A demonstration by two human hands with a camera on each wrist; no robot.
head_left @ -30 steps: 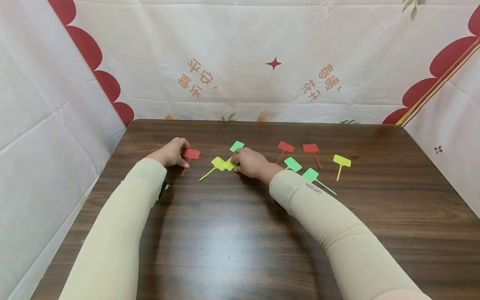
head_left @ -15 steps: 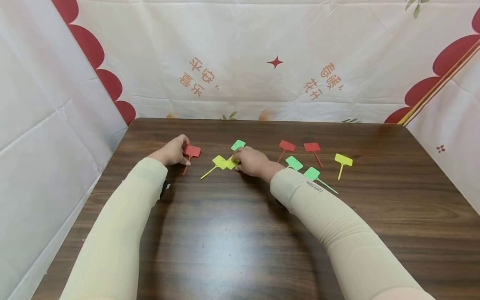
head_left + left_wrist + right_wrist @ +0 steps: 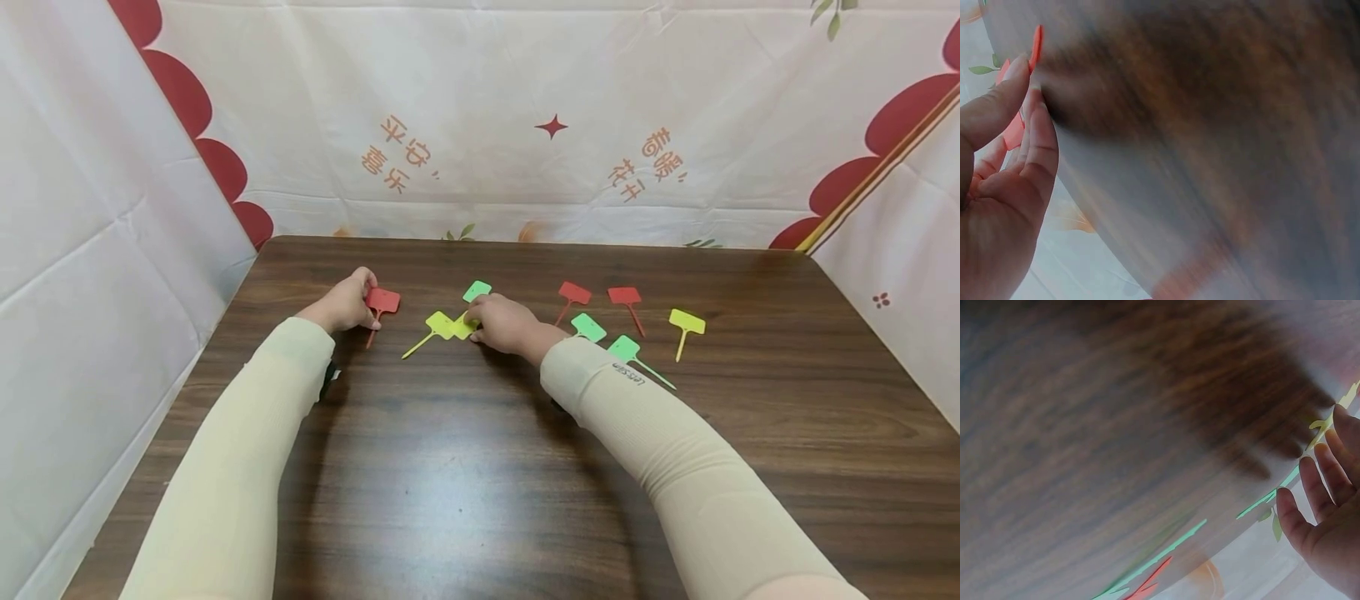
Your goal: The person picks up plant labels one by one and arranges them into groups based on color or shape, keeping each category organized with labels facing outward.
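My left hand (image 3: pixel 347 302) pinches a red T-shaped plant label (image 3: pixel 384 301) at the left of the group, thumb by its stem. The left wrist view shows the red stem (image 3: pixel 1036 47) rising past the thumb tip. My right hand (image 3: pixel 506 323) has thumb and index fingertips on a yellow plant label (image 3: pixel 462 328), hiding its right part; the other fingers are spread in the right wrist view. That label's corner meets a second yellow label (image 3: pixel 439 325), whose stem points toward the near left. Just behind the right hand lies a green label (image 3: pixel 477 290), its stem hidden.
Right of the right hand lie two red labels (image 3: pixel 574 292) (image 3: pixel 624 295), two green labels (image 3: pixel 588 327) (image 3: pixel 622 347) partly behind the right forearm, and a yellow label (image 3: pixel 687 321). A printed cloth (image 3: pixel 480 183) hangs behind the brown wooden table (image 3: pixel 450 467).
The red label and my left hand have shifted slightly away from me and a little to the left. My right hand stays at the yellow label.
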